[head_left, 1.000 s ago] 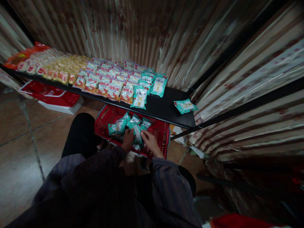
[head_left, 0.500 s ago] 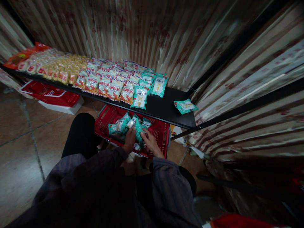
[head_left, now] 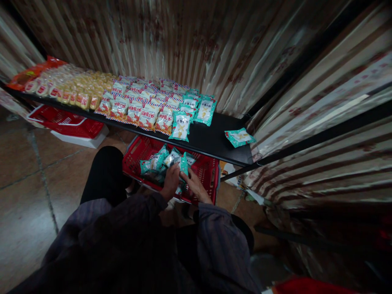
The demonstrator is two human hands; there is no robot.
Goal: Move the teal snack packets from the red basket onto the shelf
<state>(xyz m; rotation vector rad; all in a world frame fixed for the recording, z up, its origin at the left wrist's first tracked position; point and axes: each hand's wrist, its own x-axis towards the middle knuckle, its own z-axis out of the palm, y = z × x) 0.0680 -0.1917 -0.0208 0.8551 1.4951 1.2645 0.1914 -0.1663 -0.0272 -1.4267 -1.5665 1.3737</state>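
Observation:
Between my two hands, over the red basket (head_left: 208,173), is a teal snack packet (head_left: 183,162). My left hand (head_left: 171,179) grips it from the left, fingers closed on it. On its lower right side, my right hand (head_left: 193,181) presses with thumb and fingers. More teal packets (head_left: 154,162) lie loosely piled in the basket beneath and to the left. Up on the black shelf (head_left: 211,141), several teal packets (head_left: 206,110) stand in a group at the right end of the rows, and a single teal packet (head_left: 239,137) lies apart near the shelf's right end.
White and orange snack packets (head_left: 148,116) fill the shelf's middle, with small yellow wrapped snacks (head_left: 82,98) and an orange bag (head_left: 36,71) further left. A second red basket (head_left: 67,120) rests on the floor under the shelf. A black rack post (head_left: 275,98) slants at the right.
The packet between my hands has turned more upright, its teal edge now pointing up. My left hand has shifted slightly right, closer to my right hand.

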